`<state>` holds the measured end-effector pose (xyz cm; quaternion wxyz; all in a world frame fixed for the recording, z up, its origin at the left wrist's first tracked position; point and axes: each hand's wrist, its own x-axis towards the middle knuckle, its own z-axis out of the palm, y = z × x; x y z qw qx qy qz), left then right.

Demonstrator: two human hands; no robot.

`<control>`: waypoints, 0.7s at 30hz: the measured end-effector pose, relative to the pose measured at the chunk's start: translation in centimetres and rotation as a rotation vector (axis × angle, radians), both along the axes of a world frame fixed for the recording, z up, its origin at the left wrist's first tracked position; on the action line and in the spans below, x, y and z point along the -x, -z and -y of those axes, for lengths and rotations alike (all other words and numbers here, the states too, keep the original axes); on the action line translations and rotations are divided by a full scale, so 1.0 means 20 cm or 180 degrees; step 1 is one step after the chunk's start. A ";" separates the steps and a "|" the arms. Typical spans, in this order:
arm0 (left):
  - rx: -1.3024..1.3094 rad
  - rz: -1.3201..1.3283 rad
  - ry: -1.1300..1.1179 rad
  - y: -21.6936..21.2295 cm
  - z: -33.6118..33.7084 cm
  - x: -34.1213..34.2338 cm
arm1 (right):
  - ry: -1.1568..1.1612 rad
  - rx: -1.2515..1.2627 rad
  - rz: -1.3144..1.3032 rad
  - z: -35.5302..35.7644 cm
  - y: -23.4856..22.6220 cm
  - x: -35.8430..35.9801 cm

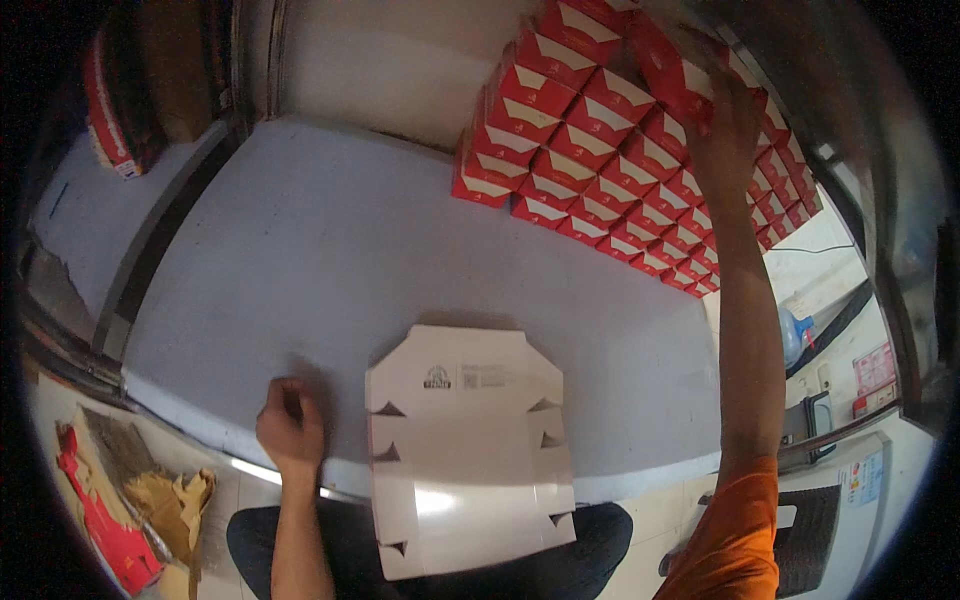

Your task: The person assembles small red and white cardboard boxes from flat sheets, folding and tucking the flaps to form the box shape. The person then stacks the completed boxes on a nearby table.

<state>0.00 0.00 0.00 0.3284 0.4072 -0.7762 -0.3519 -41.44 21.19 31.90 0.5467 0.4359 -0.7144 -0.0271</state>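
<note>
At the far right, my right arm in an orange sleeve reaches up over a stack of red and cream folded boxes. My right hand grips a red carton box at the top of the stack; part of the box is hidden by the fingers. Near the table's front edge, my left hand rests loosely curled with nothing in it. Right of it lies a flat, unfolded carton blank, its pale side up. Slots are cut along its sides, and its near end overhangs the edge above my lap.
All of this is on a grey-blue table with a wall behind the stack. Torn cardboard scraps lie on the floor at lower left. A blue water bottle and a dark woven chair stand at right.
</note>
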 end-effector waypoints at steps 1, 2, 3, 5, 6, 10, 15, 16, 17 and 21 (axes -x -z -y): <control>-0.0033 0.0196 0.0004 -0.01 -0.08 -0.05 | -0.0015 -0.0019 -0.0027 0.01 0.04 0.05; -0.0069 0.0394 0.0013 -0.02 -0.15 -0.10 | -0.0032 -0.0041 -0.0052 0.03 0.08 0.11; 0.0623 0.0125 0.0065 -0.15 0.31 0.11 | 0.0216 0.0640 -0.0546 0.11 -0.02 0.22; 0.0262 0.0380 0.0078 -0.05 0.15 0.09 | 0.0469 0.0261 -0.0750 0.10 0.08 0.41; 0.0205 0.0286 0.0021 0.00 0.08 0.08 | 0.0720 0.0201 -0.0855 0.14 0.09 0.42; 0.0398 0.0369 -0.0062 0.01 0.08 0.08 | 0.1632 0.0184 -0.1270 0.25 0.16 0.41; 0.0470 0.0541 -0.0089 0.00 0.08 0.10 | 0.1481 0.0076 -0.1330 0.32 0.26 0.56; 0.0485 0.0511 -0.0061 0.01 0.08 0.10 | 0.1412 0.0068 -0.1209 0.32 0.27 0.57; 0.0497 0.0478 -0.0028 0.02 0.08 0.10 | 0.1346 0.0057 -0.1091 0.32 0.27 0.59; 0.0629 0.0063 0.0112 0.02 0.07 0.10 | 0.1475 -0.0609 -0.0603 0.28 0.29 0.49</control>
